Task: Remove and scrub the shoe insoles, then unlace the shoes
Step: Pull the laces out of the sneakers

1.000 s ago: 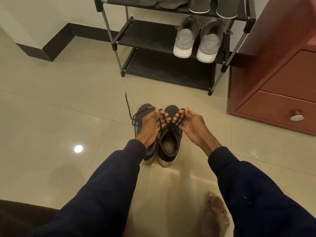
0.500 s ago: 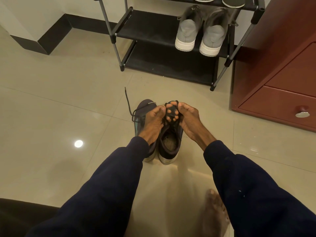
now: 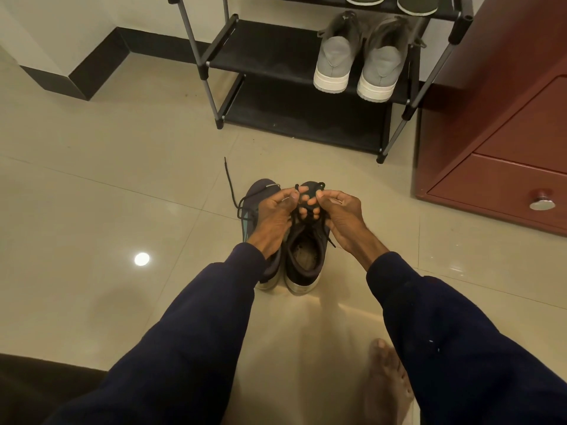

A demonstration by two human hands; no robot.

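Two dark sneakers stand side by side on the floor, toes pointing away from me. The right sneaker (image 3: pixel 303 259) shows its open mouth and a worn inner lining. Both hands meet just above its front, with a black lace (image 3: pixel 302 216) bunched between them. My left hand (image 3: pixel 277 213) pinches the lace with curled fingers. My right hand (image 3: pixel 340 213) grips the same lace from the other side. The left sneaker (image 3: pixel 260 191) lies mostly under my left hand, and its loose lace end (image 3: pixel 230 182) trails out on the tiles.
A black shoe rack (image 3: pixel 270 56) stands straight ahead with a pair of grey sneakers (image 3: pixel 356 65) on its middle shelf. A red-brown drawer cabinet (image 3: pixel 506 154) stands at the right. My bare foot (image 3: pixel 386 381) rests on the tiles near me. A dark seat edge (image 3: pixel 36 388) shows bottom left.
A second ago my hands were apart with the lace stretched between them. They have come together over the right sneaker, and the lace is now gathered into a bunch.
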